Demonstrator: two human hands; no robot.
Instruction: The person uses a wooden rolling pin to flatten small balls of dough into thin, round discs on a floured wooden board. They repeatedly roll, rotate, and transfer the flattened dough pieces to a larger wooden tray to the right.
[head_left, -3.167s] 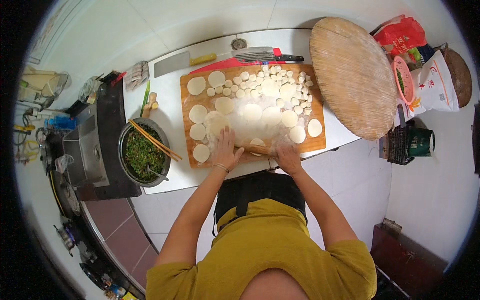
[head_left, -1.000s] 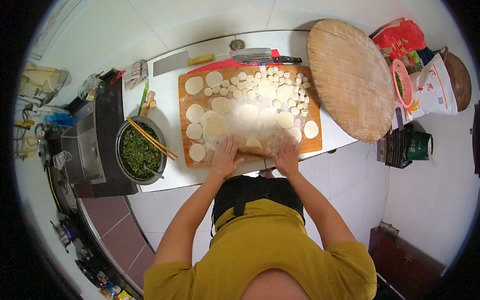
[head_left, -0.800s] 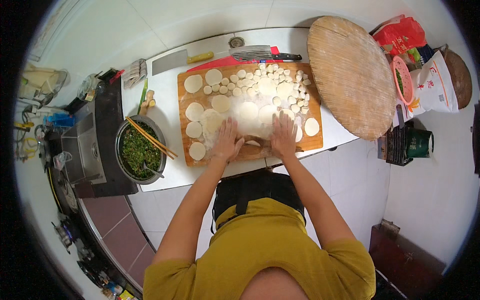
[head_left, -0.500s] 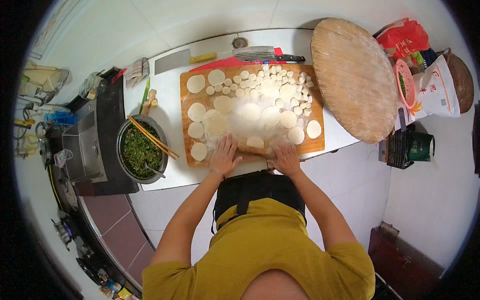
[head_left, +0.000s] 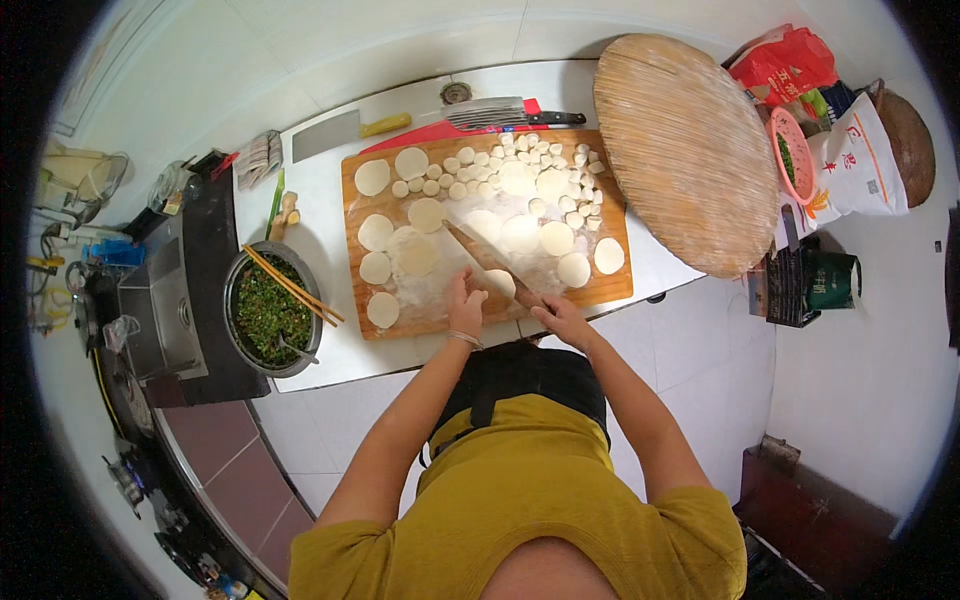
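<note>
The right hand [head_left: 563, 322] has its grip wrapped round the near end of the rolling pin [head_left: 477, 248], which slants over the floured board [head_left: 353, 218] beside a dough round [head_left: 497, 286]. The left hand [head_left: 465, 306], its grip loosely spread and seemingly empty, is by that round. Even rolling probably wants light pressure and small turns between strokes.

From my remote post I log a mustard-yellow top [head_left: 520, 470], short-sleeved, with a wide round neckline. Black lower garment [head_left: 550, 385], dark strap [head_left: 484, 410] down its front; I spot a thin bracelet [head_left: 466, 339] circling the left wrist.
</note>
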